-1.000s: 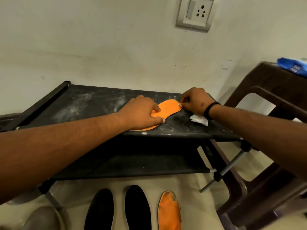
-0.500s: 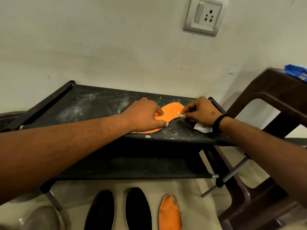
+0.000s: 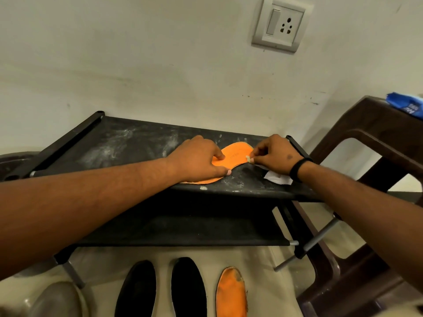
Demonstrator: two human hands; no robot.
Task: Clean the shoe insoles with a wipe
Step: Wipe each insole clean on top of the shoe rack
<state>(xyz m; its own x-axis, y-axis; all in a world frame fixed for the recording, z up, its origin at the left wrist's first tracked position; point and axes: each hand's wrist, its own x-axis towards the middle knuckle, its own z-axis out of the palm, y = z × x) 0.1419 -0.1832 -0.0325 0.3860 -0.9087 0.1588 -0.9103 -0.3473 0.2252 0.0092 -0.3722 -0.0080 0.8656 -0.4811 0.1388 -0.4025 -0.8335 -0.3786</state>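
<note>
An orange insole (image 3: 237, 155) lies on the top shelf of a dusty black rack (image 3: 128, 143). My left hand (image 3: 199, 160) presses flat on its near half, fingers spread over it. My right hand (image 3: 273, 154) pinches a small white wipe at the insole's right edge; the wipe's loose end (image 3: 278, 178) shows below my wrist. On the floor lie two black insoles (image 3: 137, 291) (image 3: 188, 287) and a second, dirty orange insole (image 3: 231, 292).
A brown plastic chair (image 3: 370, 138) stands right of the rack, with a blue wipe pack (image 3: 407, 106) on it. A wall socket (image 3: 280, 25) sits above. A grey shoe toe (image 3: 55, 300) shows at the bottom left. The rack's lower shelf (image 3: 183, 227) sits underneath.
My right hand with the wipe has slid a little along the insole's right edge. My left hand keeps pressing the insole in the same spot.
</note>
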